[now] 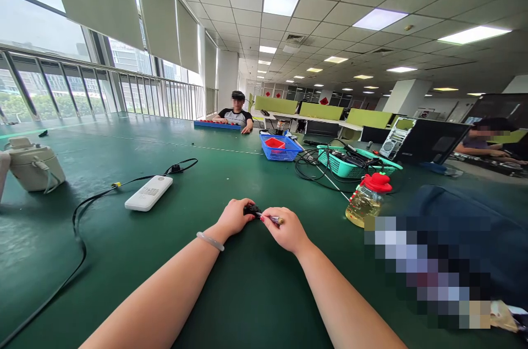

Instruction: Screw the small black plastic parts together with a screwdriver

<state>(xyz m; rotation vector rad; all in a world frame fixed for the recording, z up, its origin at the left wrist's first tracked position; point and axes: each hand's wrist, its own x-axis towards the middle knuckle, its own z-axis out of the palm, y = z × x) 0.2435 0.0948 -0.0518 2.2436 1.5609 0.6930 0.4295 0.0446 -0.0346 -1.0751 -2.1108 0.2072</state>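
Just ahead of me on the green table [198, 288], my left hand [233, 217] is closed around a small black part [251, 209]; its exact kind is too small to make out. My right hand [286, 231] pinches a slim pen-like tool [275, 220] with a light, brownish end. The tool's thin tip points left and meets the black part, or comes very close to it. Fingers cover much of both things. A pale bangle [210, 241] circles my left wrist.
Left lie a white power bank [149, 193], a black cable [82, 239] and a beige bag [35, 165]. Right stand a red-lidded bottle [367, 200], a teal basket [344, 165] of cables, a blue basket [280, 148] and dark cloth [457, 233]. A person [237, 112] sits at the far end.
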